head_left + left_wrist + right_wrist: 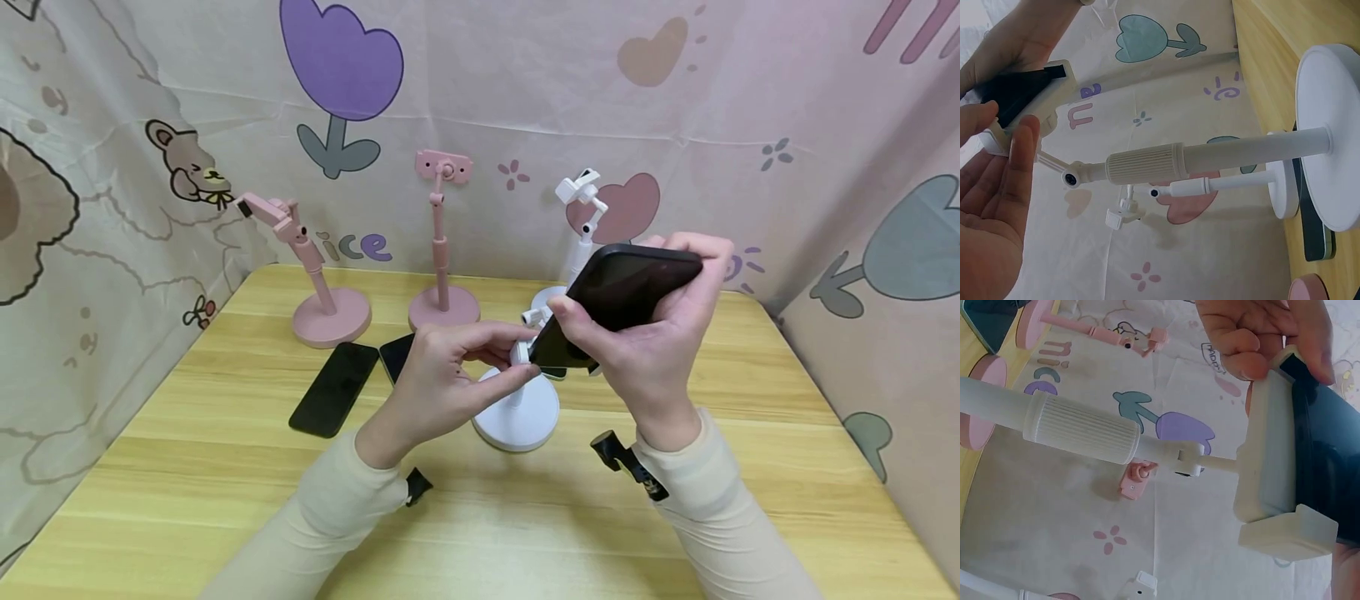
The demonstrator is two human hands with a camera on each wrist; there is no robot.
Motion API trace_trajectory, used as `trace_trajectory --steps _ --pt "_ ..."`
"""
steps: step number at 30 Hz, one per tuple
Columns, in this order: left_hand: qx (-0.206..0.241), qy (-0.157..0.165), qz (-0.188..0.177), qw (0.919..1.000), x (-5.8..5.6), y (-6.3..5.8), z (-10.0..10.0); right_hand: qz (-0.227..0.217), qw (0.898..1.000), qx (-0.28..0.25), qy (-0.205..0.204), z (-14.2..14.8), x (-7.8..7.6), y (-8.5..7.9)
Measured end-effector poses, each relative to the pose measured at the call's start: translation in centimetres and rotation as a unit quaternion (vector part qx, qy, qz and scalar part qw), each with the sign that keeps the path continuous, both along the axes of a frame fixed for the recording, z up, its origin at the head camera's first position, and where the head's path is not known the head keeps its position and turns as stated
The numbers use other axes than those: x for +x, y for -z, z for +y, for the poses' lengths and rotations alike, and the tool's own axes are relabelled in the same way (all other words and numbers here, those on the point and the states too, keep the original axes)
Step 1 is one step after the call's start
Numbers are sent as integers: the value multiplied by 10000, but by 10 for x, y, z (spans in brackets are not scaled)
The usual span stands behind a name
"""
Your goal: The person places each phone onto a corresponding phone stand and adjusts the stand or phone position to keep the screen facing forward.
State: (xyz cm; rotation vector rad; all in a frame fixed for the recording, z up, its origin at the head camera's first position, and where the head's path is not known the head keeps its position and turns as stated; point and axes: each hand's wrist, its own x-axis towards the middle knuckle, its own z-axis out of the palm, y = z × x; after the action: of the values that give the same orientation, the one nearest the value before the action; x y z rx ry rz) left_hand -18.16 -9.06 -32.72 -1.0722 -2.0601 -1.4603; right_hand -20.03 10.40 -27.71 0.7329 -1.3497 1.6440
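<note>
My right hand [660, 358] grips a black phone [637, 287], tilted above a white phone stand. The stand's round base [517, 425] sits on the table below both hands. With thumb and fingers, my left hand [450, 375] pinches one end of the stand's white clamp [520, 352]. In the right wrist view, the phone [1329, 450] lies against the open-sided clamp [1266, 450], between its two end lips. The left wrist view shows the stand's ribbed post [1147, 164] rising to a hinged joint. Part of the clamp is hidden behind the phone in the head view.
Two pink phone stands [330, 318] [444, 308] and another white stand [581, 187] stand along the back of the wooden table [210, 400]. A black phone [335, 390] lies at the left. Another phone [396, 354] is partly hidden behind my left hand. A patterned cloth [487, 83] hangs behind.
</note>
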Motion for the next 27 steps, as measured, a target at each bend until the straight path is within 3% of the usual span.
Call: trace_trajectory --steps 5,18,27 --pt "-17 -27 13 10000 2 -1 1 -256 9990 345 -121 3 2 1" --pt "49 -180 102 9998 2 -1 3 -276 9996 -5 -57 2 0 9" --pt "102 -213 126 9996 3 -1 4 -401 9987 303 66 6 2 16"
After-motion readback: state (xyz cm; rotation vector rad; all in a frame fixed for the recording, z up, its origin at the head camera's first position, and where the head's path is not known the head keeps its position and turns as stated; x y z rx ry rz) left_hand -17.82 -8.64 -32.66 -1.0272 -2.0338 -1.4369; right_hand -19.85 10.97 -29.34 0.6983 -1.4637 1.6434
